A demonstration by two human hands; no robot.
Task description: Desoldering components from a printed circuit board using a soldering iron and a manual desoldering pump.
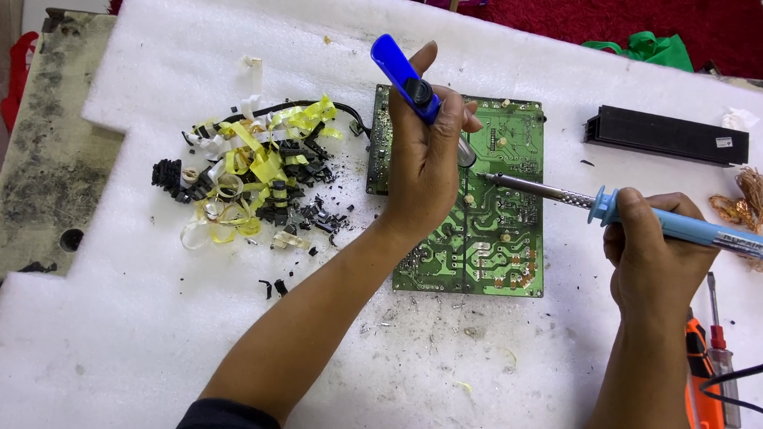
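From the head view, your left hand (431, 169) grips a blue desoldering pump (405, 76) over the green circuit board (496, 237) on the white foam; your right hand (654, 252) holds the soldering iron (622, 208), tip on a joint. You appear to be heating solder; next calls for bringing the pump nozzle close.

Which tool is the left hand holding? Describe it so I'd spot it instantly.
Start at the green circuit board mid-table on the white foam sheet. The left hand rests over its upper left part, gripping a desoldering pump. Its bright blue plunger is darker and stubbier than the pale blue soldering iron.
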